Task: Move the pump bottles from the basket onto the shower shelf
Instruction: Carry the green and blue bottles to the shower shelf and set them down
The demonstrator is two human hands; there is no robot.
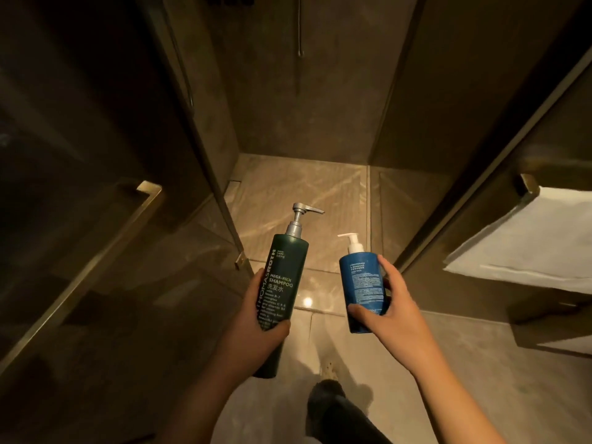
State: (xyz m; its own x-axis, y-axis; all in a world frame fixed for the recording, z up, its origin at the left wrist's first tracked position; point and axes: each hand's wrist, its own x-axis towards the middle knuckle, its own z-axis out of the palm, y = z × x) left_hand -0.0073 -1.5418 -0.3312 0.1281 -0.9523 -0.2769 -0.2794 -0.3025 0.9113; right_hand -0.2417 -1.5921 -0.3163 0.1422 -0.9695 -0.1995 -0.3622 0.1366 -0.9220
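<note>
My left hand (256, 315) grips a tall dark green shampoo pump bottle (283, 277) with a silver pump, held upright in front of me. My right hand (390, 302) holds a shorter blue pump bottle (360, 283) with a white pump, fingers wrapped round its right side and thumb across its lower front. Both bottles hang in the air at the shower's entrance. Neither a basket nor a shelf is in view.
An open glass shower door (179, 174) with a brass handle (96, 261) stands at left. A white towel (531, 245) hangs on a rail at right. The marble shower floor (301, 193) lies ahead past a low step, a shower hose (299, 27) on the far wall.
</note>
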